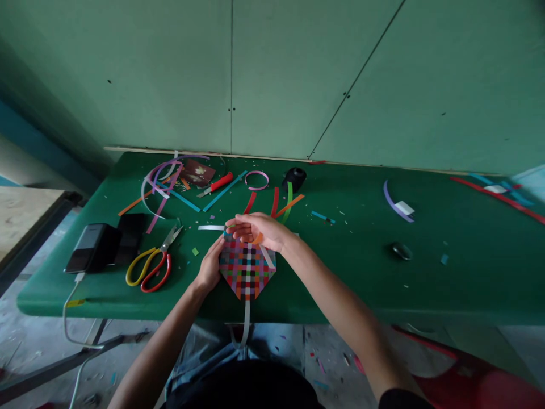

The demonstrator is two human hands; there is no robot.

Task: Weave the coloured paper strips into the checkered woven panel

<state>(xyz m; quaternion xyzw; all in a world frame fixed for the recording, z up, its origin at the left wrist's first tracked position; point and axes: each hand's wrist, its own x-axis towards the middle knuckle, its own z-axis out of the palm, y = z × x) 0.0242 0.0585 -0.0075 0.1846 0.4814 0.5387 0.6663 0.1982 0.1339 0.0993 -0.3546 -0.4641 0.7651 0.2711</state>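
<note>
While the woven strip mat points bodyward over the green tabletop, the flattish left hand flanks its left edge, the half-curled right hand (holds unclear) its far end.

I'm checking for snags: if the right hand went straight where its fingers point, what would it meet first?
Probably the flat white strip sticking out left of the multicoloured woven mat, since the right hand points left towards it. Its height is unclear, so it might pass over.
</note>
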